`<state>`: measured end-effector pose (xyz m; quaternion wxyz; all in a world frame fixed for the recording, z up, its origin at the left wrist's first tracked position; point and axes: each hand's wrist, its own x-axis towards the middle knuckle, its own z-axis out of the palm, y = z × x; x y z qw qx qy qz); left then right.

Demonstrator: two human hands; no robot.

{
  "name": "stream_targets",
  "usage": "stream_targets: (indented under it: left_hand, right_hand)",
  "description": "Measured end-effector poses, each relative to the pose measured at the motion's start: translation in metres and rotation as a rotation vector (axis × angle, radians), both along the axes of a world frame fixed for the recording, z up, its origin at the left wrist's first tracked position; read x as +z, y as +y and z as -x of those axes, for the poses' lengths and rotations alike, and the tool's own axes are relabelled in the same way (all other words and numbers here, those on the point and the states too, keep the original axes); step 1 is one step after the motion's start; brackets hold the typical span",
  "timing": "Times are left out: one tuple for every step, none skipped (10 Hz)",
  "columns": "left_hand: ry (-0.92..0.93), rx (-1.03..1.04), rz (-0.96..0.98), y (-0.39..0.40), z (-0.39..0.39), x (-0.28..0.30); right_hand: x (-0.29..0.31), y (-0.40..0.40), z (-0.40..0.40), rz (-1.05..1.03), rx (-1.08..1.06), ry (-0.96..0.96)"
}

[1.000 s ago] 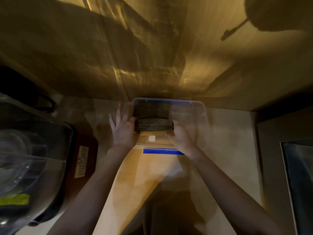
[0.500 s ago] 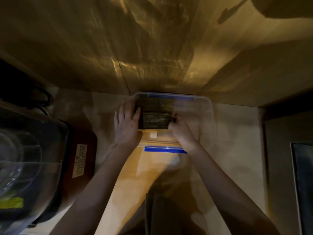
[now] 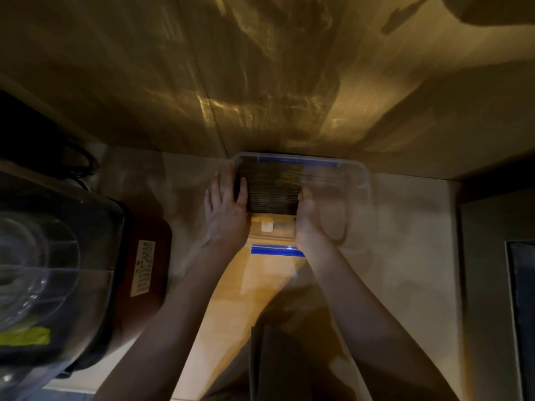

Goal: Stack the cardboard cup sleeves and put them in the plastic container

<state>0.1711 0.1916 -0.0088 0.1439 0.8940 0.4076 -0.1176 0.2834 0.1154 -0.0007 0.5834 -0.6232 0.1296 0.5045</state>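
both hands, left hand (image 3: 227, 209) and right hand (image 3: 308, 218), press the stack of sleeves (image 3: 273, 191) between flat palms inside the plastic container (image 3: 363, 180) on the surface, so next i think the grip must release gently.

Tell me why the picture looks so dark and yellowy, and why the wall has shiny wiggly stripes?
In the head view, dim warm light tints everything amber. The wiggly streaks on the wall are bright reflections. The arms cast dark shadows across the counter. The left hand and right hand look slightly blurred around the stack of sleeves. The clear container shows faint glare, and the wide lens bends the edges.
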Motion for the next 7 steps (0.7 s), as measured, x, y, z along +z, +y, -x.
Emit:
stream_targets:
  left_hand:
    - [-0.02,0.002,-0.01,0.0,0.0,-0.001]
    - [-0.031,0.014,0.0,-0.001,0.0,0.0]
    - [-0.037,0.009,0.03,0.0,0.0,0.004]
    - [-0.05,0.002,0.043,0.002,0.001,0.01]
    - [-0.079,-0.004,0.081,0.007,-0.002,0.023]
    - [-0.062,-0.006,0.158,0.013,-0.009,0.049]
    - [-0.14,-0.007,0.215,0.022,-0.015,0.077]
  right_hand:
    - [0.0,-0.001,-0.002,-0.006,0.019,-0.009]
    - [0.001,-0.004,-0.007,-0.006,0.045,-0.029]
    - [-0.001,-0.008,-0.016,0.007,0.047,-0.001]
    - [0.014,-0.015,-0.024,0.023,0.076,-0.039]
    - [0.032,-0.029,-0.033,0.001,0.09,-0.134]
    - [0.061,-0.039,-0.046,-0.049,-0.003,-0.224]
    - [0.105,-0.051,-0.061,-0.212,-0.136,-0.327]
